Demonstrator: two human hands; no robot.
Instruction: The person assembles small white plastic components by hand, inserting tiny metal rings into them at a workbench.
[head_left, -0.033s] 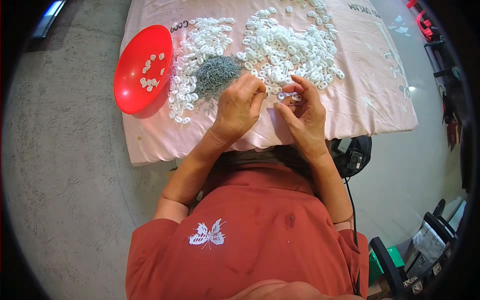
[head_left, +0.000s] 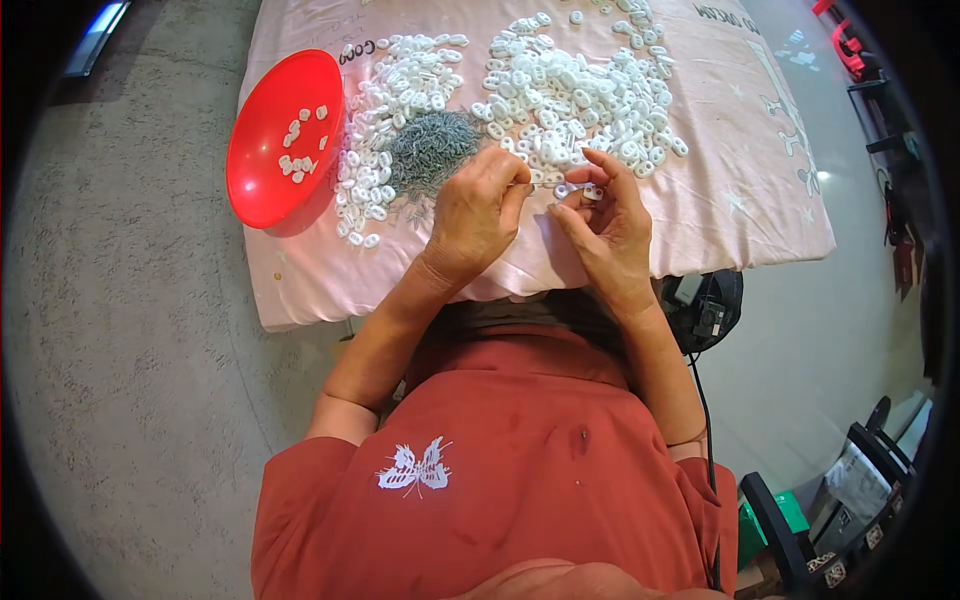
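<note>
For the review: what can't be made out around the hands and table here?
All in the head view:
Left hand: its fingers hide whether anything is in its pinched grip.
White piece: partly covered by fingers of the right hand.
Grey pile: single pieces too small and dense to count.
Tablecloth: far edge cut off by the picture's top.

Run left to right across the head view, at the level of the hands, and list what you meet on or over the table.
Red bowl → left-side group of white two-holed pieces → grey pile of small parts → left hand → right hand.
</note>
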